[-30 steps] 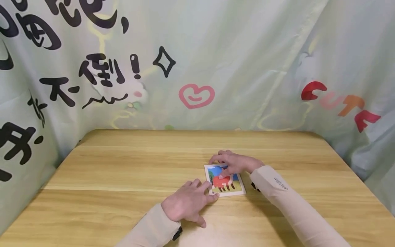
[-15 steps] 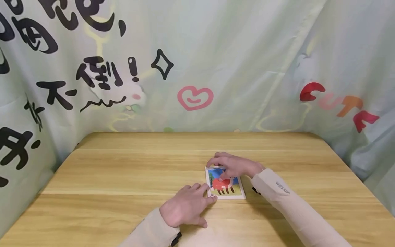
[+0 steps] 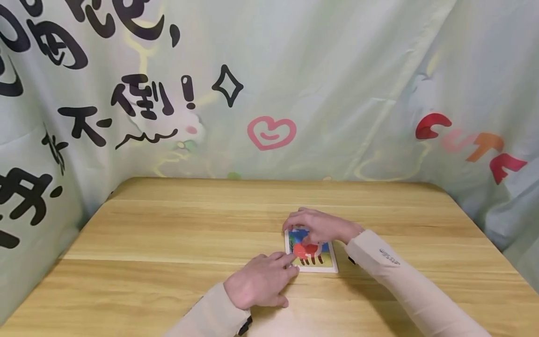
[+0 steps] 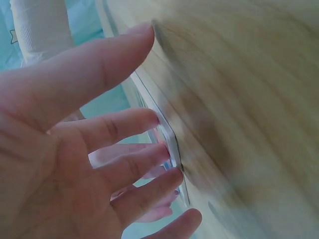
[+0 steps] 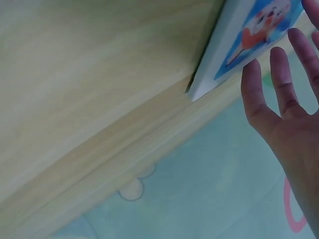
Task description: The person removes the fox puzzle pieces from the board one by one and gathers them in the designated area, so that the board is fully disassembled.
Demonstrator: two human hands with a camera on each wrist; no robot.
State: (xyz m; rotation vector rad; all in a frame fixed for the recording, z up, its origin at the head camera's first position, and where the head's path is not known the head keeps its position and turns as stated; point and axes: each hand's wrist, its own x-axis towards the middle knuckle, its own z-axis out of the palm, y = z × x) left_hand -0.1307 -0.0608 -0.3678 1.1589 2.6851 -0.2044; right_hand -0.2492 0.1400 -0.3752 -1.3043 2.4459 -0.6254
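A flat, square picture board (image 3: 325, 260) with a white border lies on the table; it shows a red animal with dark legs under a blue sky. My right hand (image 3: 324, 225) arches over its far part, fingertips at the far edge and thumb over the picture. In the right wrist view those fingers (image 5: 281, 82) are spread beside the board's border (image 5: 212, 64). From the left, my left hand (image 3: 258, 282) reaches the board's near-left corner with extended fingers. The left wrist view shows its fingertips (image 4: 159, 152) along the thin board edge (image 4: 172, 142), thumb held apart.
The wooden table (image 3: 177, 234) stretches out on both sides of the board. Behind it hangs a pale printed curtain (image 3: 337, 93) with dark characters, a pink heart and coloured letters. The same curtain closes in the left and right sides.
My left fingertips have moved slightly farther over the board's left edge. The right hand stays over the far part, its fingers shifting only a little. The head view sways slightly.
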